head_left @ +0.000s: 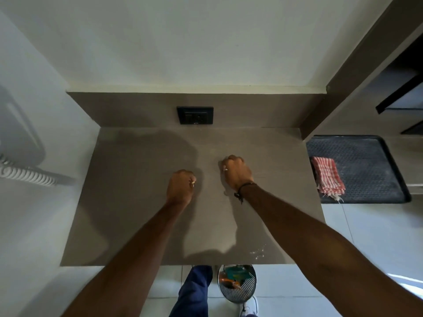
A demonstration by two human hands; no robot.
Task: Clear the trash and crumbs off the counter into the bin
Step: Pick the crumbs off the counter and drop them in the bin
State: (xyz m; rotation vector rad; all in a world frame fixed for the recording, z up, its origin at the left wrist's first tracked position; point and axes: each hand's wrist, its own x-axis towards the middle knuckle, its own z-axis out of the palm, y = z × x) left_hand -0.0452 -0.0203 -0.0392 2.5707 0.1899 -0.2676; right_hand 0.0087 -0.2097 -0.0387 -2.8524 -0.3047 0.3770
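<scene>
Both hands rest on the grey-brown bench (137, 202) at mid-frame, slightly apart. The left hand (179, 187) has its fingers curled into a fist, with a small pale scrap (193, 183) pinched at the thumb side. The right hand (237, 171), a dark cord bracelet (245, 187) at its wrist, is likewise clenched, and a small pale scrap (225, 169) shows at its left edge. What the scraps are is too small to tell. A scatter of white crumbs (258, 251) lies near the bench's front edge at lower right, under the right forearm. Below that edge, at bottom centre, stands the bin (238, 286), a metal mesh one with colourful trash inside. A black socket plate (195, 115) sits on the back panel. At right, a red-checked cloth (327, 175) lies on a dark tray (366, 161).
</scene>
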